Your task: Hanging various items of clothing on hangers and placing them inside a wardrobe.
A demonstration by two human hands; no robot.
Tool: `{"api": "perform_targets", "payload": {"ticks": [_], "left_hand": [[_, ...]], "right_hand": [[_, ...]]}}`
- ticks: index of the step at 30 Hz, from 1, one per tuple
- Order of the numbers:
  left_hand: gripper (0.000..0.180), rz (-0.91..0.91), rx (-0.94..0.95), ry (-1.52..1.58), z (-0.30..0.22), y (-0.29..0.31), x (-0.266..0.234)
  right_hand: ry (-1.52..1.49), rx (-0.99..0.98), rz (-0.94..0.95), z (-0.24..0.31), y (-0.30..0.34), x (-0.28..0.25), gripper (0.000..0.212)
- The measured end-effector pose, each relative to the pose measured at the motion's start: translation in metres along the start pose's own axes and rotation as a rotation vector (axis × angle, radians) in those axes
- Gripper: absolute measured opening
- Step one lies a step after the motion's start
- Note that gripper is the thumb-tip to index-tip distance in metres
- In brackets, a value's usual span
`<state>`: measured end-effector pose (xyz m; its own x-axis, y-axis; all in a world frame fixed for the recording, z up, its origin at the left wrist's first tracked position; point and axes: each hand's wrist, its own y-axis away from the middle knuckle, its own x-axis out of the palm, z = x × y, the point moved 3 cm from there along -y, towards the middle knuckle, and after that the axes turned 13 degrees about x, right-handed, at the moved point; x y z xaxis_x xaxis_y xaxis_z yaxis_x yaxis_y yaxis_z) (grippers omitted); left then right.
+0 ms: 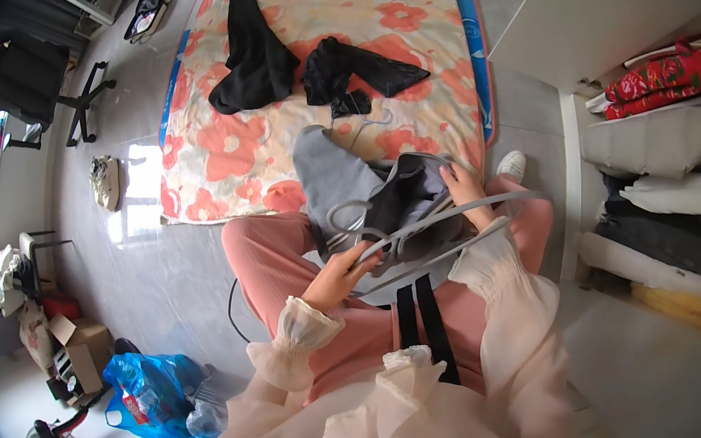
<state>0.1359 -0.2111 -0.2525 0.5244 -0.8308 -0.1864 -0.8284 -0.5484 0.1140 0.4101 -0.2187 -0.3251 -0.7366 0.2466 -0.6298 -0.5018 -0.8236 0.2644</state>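
Note:
A grey clothes hanger (433, 224) lies across my lap, its curled hook pointing toward the bed. My left hand (340, 279) is closed round it near the hook. Beyond it, a grey garment (330, 171) with a darker inner side drapes from the bed's edge over my knees. At the garment's right end, my right hand (470, 193) pinches its edge; the hanger's long arm passes right beside those fingers. Whether the right hand also grips the hanger cannot be made out. Folds hide part of the hanger's frame.
Two black garments (257, 55) (345, 73) and a thin hanger (372, 123) lie on the flowered bed (235, 143). Right stands an open wardrobe with folded clothes (681, 191). A blue plastic bag (152, 393), a cardboard box (86, 352) and a black office chair (22, 79) are at left.

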Motion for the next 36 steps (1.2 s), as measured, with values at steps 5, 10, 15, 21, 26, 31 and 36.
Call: {"api": "perform_targets", "payload": {"ticks": [5,10,15,21,26,31,36], "left_hand": [[0.017,-0.189,-0.038,0.122,-0.006,-0.002,-0.006],[0.019,-0.244,0.013,0.318,-0.002,0.002,-0.027],[0.023,-0.142,-0.023,0.377,-0.028,-0.017,-0.033],[0.027,-0.279,0.027,0.203,-0.042,-0.037,-0.047],[0.025,-0.389,0.1,0.179,-0.067,-0.047,-0.082],[0.021,-0.382,0.168,0.43,-0.089,-0.03,-0.11],[0.032,-0.56,0.694,0.793,-0.108,-0.017,-0.126]], "right_hand": [[-0.144,0.02,-0.099,0.003,0.013,-0.008,0.031],[-0.187,0.065,-0.031,0.027,0.022,-0.014,0.033],[-0.106,-0.03,-0.052,0.056,0.037,-0.016,0.034],[0.01,-0.14,0.004,0.1,0.053,-0.02,0.03],[0.035,-0.147,0.042,0.108,0.057,-0.023,0.026],[0.013,-0.181,-0.067,0.101,0.055,-0.02,0.027],[0.017,-0.094,-0.027,0.099,0.054,-0.024,0.026]]}}
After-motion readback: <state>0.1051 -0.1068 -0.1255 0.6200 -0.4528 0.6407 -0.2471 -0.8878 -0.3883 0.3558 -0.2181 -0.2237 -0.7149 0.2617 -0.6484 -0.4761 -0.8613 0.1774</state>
